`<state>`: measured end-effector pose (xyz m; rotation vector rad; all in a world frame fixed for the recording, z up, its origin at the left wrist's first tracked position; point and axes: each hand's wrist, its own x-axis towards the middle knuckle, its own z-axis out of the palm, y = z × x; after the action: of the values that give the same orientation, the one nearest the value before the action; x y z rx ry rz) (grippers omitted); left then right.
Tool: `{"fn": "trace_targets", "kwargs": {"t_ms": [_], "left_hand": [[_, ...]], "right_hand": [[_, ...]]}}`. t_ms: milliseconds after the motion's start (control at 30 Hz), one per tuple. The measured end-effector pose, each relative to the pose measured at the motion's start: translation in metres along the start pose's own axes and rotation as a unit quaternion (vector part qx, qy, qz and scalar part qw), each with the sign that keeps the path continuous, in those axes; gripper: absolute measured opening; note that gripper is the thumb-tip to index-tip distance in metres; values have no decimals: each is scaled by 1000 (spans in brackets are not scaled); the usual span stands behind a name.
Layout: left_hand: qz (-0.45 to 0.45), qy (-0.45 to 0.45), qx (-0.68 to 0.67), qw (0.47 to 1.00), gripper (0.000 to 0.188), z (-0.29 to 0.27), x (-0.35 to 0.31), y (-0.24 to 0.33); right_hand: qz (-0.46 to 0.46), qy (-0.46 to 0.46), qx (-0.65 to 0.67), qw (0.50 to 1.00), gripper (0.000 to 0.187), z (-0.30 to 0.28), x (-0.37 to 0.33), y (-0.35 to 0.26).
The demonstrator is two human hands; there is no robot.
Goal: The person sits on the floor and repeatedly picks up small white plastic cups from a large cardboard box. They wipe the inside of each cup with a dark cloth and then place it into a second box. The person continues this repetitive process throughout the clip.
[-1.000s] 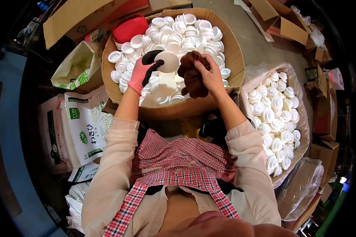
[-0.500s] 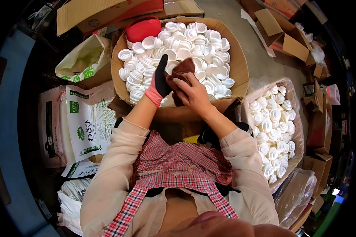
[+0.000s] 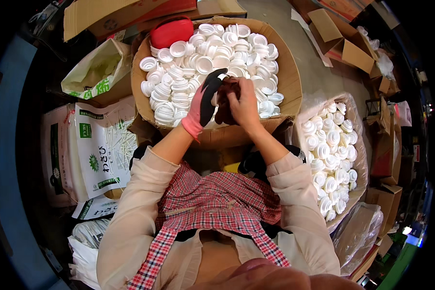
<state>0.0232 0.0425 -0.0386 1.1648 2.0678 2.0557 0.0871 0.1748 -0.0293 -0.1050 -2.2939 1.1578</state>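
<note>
My left hand (image 3: pixel 204 104), in a black and pink work glove, is curled over the near part of a large cardboard box (image 3: pixel 291 67). A white edge shows at its fingertips; what its fingers close on is mostly hidden. Against it, my bare right hand (image 3: pixel 245 105) pinches a dark brown cloth (image 3: pixel 224 112), which hangs bunched between the two hands. Beneath and beyond them, round white plastic caps (image 3: pixel 179 96) fill the box in a heap. A red rounded container (image 3: pixel 172 33) lies on the caps at the far left.
To the right stands a lined box (image 3: pixel 360 186) full of white caps. At left are an open white-and-green bag (image 3: pixel 94 72) and a printed sack (image 3: pixel 94 159) with thin white sticks (image 3: pixel 120 145) on it. Cardboard boxes (image 3: pixel 357 55) stand far right.
My left thumb, upright before, has folded over toward my right hand. My right fingers have drawn up and bunched the cloth, which stood in a peak. The view has shifted slightly.
</note>
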Motion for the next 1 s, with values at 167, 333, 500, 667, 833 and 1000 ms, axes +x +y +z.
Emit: {"fn": "trace_targets", "kwargs": {"t_ms": [167, 333, 500, 667, 833, 1000], "left_hand": [[-148, 153, -179, 961, 35, 10, -15, -66], [-264, 0, 392, 881, 52, -51, -4, -94], [-262, -207, 578, 745, 50, -26, 14, -110], [-216, -281, 617, 703, 44, -4, 35, -165], [-246, -233, 547, 765, 48, -6, 46, -159], [-346, -153, -22, 925, 28, -27, 59, -99]], "right_hand": [[231, -147, 234, 933, 24, 43, -24, 38], [203, -157, 203, 945, 25, 13, -18, 34], [213, -30, 254, 943, 23, -31, 10, 62], [216, -45, 214, 952, 25, -53, 11, 52], [167, -61, 213, 961, 26, -58, 11, 47], [4, -24, 65, 998, 31, -58, 14, 30]]}}
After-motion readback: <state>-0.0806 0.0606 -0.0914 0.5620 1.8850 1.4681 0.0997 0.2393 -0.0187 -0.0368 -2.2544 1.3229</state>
